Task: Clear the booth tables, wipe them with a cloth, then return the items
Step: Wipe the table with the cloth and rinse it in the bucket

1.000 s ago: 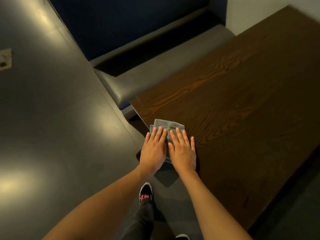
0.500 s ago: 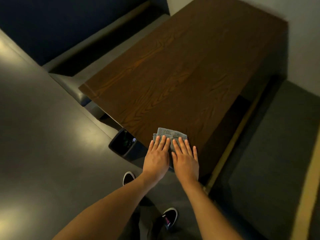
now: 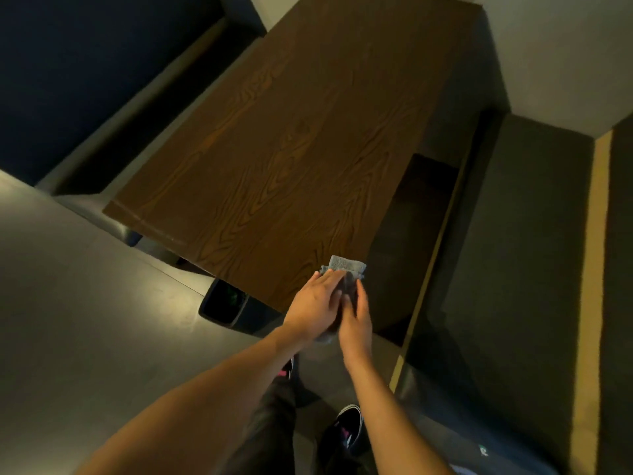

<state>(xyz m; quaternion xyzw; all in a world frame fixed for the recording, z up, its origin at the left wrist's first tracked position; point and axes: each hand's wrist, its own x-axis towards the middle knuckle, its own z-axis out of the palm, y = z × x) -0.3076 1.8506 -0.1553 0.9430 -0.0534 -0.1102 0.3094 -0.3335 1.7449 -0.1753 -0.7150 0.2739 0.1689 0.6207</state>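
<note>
Booth setting, dim light, seen from above. Dark wood-grain table (image 3: 274,159) runs away from the viewer, its top bare apart from the cloth at the near right corner.

Cloth (image 3: 346,264): grey, folded, lying on the table's near right corner; far end shows beyond the fingers, and a blurred grey bit shows below the hands, past the table edge.

Left hand (image 3: 317,303): palm down, flat on the cloth, fingers pressed together and extended toward the far end of the cloth.

Right hand (image 3: 356,320): just beside the left and touching it, turned partly on edge at the cloth's right side; fingers held close together. Motion blur hides whether they grip the cloth or only rest against it.

Bench seat (image 3: 113,173): grey padded, left of the table, with a dark blue back panel (image 3: 68,63) behind it.

Second seat (image 3: 513,234): grey, right of the table, edged by a pale strip.

Bin (image 3: 222,303): black, open top, on the floor (image 3: 68,303) under the table's near edge.

Shoe (image 3: 346,430): dark with pink detail, on the floor below the forearms.
</note>
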